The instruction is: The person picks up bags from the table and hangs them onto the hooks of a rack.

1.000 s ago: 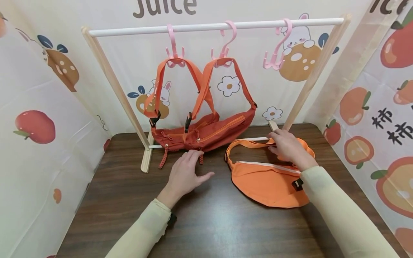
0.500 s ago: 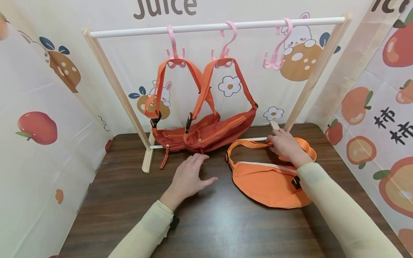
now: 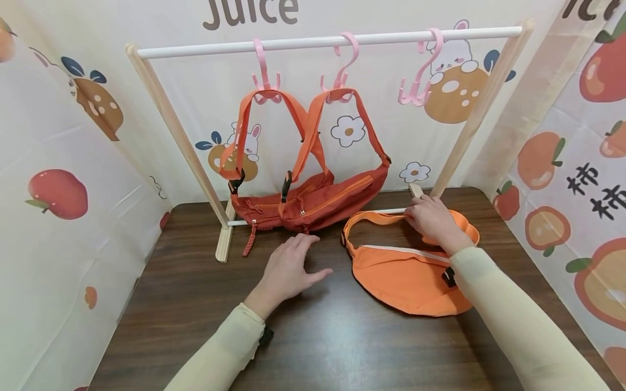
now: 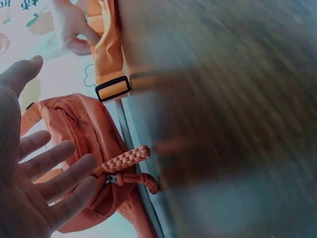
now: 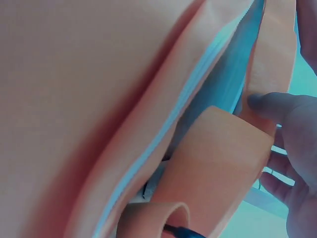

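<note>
An orange waist bag [image 3: 406, 279] lies on the table at the right, with a white zip along its top edge. My right hand [image 3: 432, 220] pinches its orange strap [image 3: 376, 218]; in the right wrist view the thumb presses on the strap [image 5: 270, 54] and the other fingers are behind it. My left hand [image 3: 288, 269] is held over the table with its fingers spread and nothing in them. Just beyond it hang two red waist bags, the front one [image 3: 337, 203] overlapping the rear one [image 3: 259, 210]. In the left wrist view a braided zip pull [image 4: 126, 158] is near the fingertips.
A rack with a white top rail [image 3: 303, 43] and wooden legs stands at the back. Two pink hooks carry the red bags' straps; the right pink hook [image 3: 415, 89] carries nothing. Printed cloth walls [image 3: 54, 260] enclose the dark wooden table [image 3: 313, 347].
My left hand has drawn slightly back and to the right, away from the red bags. My right hand stays at the orange strap, almost still.
</note>
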`<state>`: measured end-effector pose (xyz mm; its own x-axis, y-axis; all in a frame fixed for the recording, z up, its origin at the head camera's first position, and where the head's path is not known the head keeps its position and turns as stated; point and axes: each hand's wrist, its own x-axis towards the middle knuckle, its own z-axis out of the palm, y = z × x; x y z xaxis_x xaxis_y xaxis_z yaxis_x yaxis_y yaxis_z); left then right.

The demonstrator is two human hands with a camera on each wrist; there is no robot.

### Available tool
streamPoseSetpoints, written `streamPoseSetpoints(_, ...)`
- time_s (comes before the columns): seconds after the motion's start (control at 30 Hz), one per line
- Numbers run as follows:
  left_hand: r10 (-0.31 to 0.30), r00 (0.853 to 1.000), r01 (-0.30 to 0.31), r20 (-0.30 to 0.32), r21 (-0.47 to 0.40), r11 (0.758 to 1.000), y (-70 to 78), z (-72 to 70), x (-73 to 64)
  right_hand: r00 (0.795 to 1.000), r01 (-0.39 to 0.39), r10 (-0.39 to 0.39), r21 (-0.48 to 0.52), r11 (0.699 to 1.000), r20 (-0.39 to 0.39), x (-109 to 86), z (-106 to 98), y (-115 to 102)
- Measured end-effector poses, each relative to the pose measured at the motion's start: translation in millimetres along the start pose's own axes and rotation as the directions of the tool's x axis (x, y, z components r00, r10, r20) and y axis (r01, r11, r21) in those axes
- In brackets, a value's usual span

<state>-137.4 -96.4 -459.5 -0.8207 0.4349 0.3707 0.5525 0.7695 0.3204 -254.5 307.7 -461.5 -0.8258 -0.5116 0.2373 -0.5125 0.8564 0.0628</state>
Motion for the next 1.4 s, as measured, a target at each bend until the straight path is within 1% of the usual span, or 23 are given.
streamPoseSetpoints(0.1,0.007,1.000,-0.007,-0.008,0.002,1.000,1.4,-0.7,1.5,0.998,0.024,-0.024,0.002,1.000,-0.055,-0.5,-3,-1)
streamPoseSetpoints(0.27,0.007,1.000,-0.007,-0.013,0.001,1.000,3.9,-2.4,5.2,0.991,0.060,-0.058,0.017,0.998,-0.122,0.4,-10,-5)
streamPoseSetpoints(0.47,0.021,0.999,-0.021,-0.039,-0.012,1.000,6.3,-2.7,10.4,0.975,0.079,-0.075,0.011,0.997,-0.208,0.9,-21,-13)
streamPoseSetpoints(0.6,0.030,0.999,-0.031,-0.045,-0.041,0.999,8.2,-2.5,12.3,0.968,0.082,-0.075,0.017,0.997,-0.239,0.1,-31,-19)
streamPoseSetpoints(0.67,0.023,0.999,-0.025,-0.040,-0.054,0.998,8.6,-2.0,13.3,0.963,0.087,-0.080,0.017,0.996,-0.257,0.0,-37,-21)
streamPoseSetpoints(0.87,-0.018,0.999,0.016,-0.026,-0.097,0.995,7.4,0.6,16.6,0.939,0.122,-0.117,-0.006,0.993,-0.322,0.6,-47,-23)
streamPoseSetpoints(0.97,-0.019,1.000,0.017,-0.025,-0.102,0.995,7.8,1.5,17.1,0.930,0.141,-0.134,-0.004,0.990,-0.343,-0.8,-51,-24)
streamPoseSetpoints(1.1,0.002,0.999,-0.006,-0.041,-0.106,0.994,11.3,1.5,18.7,0.915,0.167,-0.156,-0.001,0.986,-0.373,-1.9,-56,-26)
streamPoseSetpoints(1.2,0.022,0.998,-0.029,-0.065,-0.111,0.993,16.1,1.2,22.7,0.897,0.190,-0.175,-0.004,0.982,-0.405,-0.5,-62,-30)
streamPoseSetpoints(1.4,0.048,0.993,-0.062,-0.106,-0.135,0.989,29.7,1.0,37.8,0.861,0.229,-0.205,-0.006,0.973,-0.466,3.3,-77,-43)
